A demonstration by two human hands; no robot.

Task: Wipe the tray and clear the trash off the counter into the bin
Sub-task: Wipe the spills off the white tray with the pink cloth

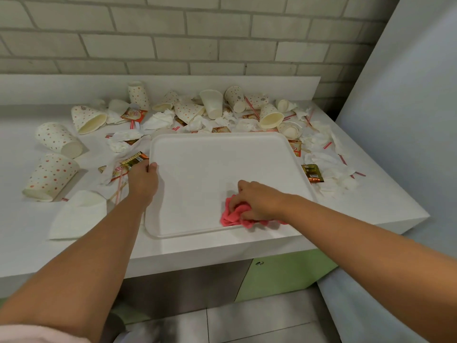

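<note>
the white tray (210, 164) lies flat on the white counter (22, 246), its near edge close to the counter's front edge. the left hand (142, 180) grips the tray's left rim, thumb hooked over the top of it and fingers hidden below. the right hand (257, 201) holds a bunched pink cloth (235, 216), fingers curled round it, and presses it onto the tray's near right corner; part of the cloth hangs over the near rim.

behind the tray lies a heap of dotted paper cups (212, 103) on their sides, crumpled napkins (160, 120) and red-striped straws (250, 107). left of the tray lie two more tipped cups (58, 141) and a sachet (134, 160) just beside the left thumb. right of the tray lie more napkins and a brown sachet (312, 173) touching the rim.
</note>
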